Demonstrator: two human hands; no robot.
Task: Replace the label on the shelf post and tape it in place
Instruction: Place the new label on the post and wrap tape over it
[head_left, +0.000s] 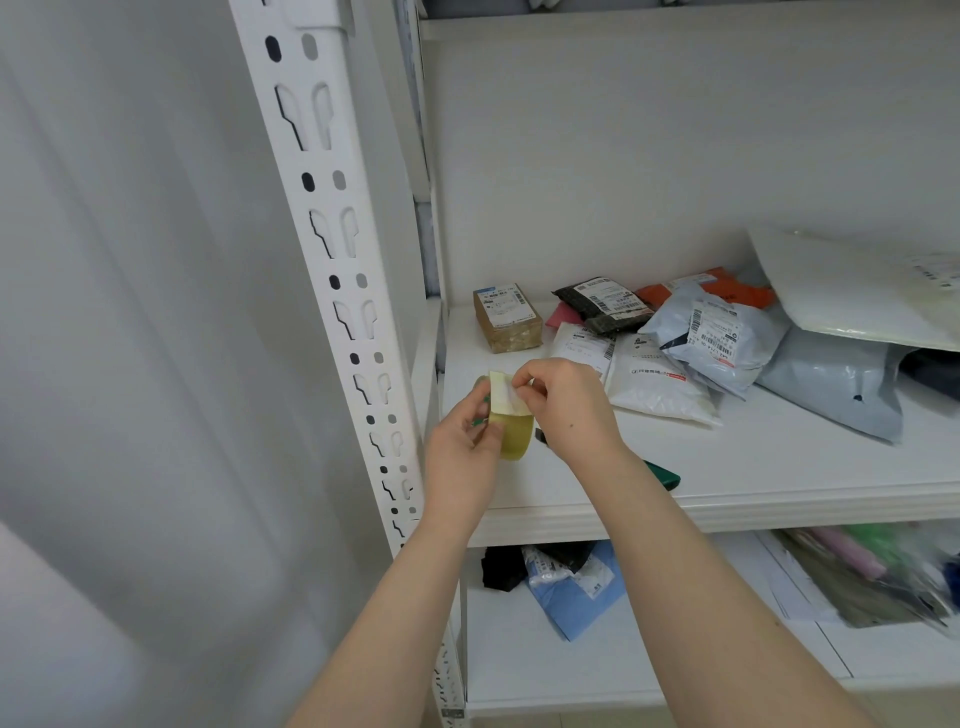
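Observation:
My left hand (462, 457) grips a roll of clear yellowish tape (517, 436), held over the left front of the shelf board (779, 488). My right hand (566, 405) pinches a small white paper label (506, 397) against the top of the roll. Something green shows between my left fingers; I cannot tell what it is. The white perforated shelf post (332, 218) rises just left of my hands, and no label shows on it.
A small brown box (506, 317) and several mail bags (717, 338) lie on the shelf board behind my hands. A dark green tool (662, 475) lies near the board's front edge. More bags (571, 577) fill the shelf below. A plain wall (130, 312) stands left.

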